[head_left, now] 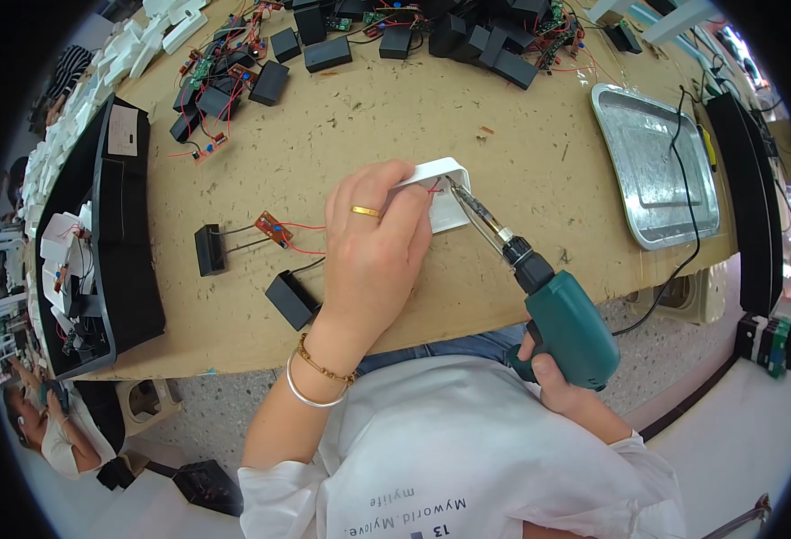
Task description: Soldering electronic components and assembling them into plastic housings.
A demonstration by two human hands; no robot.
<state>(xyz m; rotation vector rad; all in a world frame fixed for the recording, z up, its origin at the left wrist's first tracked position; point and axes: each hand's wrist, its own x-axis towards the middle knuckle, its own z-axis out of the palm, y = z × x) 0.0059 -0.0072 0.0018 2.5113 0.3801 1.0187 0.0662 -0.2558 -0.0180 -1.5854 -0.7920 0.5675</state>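
Observation:
My left hand [373, 234] is closed round a white plastic housing [450, 214], its open inside facing right. Red wires show inside it. In my right hand [553, 382] is a green soldering gun [568, 328], gripped by its handle; its metal tip reaches into the housing near the red wires. Whether the tip touches anything is too small to tell. Left of my left hand lies a small brown circuit board [273, 229], with red wires running under that hand and dark leads to a black box [209, 250]. A second black box [292, 299] sits beside my wrist.
Black boxes [327, 55] and wired boards are heaped along the far side. A metal tray [660, 171] lies at the right, the gun's black cord [683, 256] crossing it. At the left stands a black bin [128, 251] holding white parts. Another person [54, 422] sits at far left.

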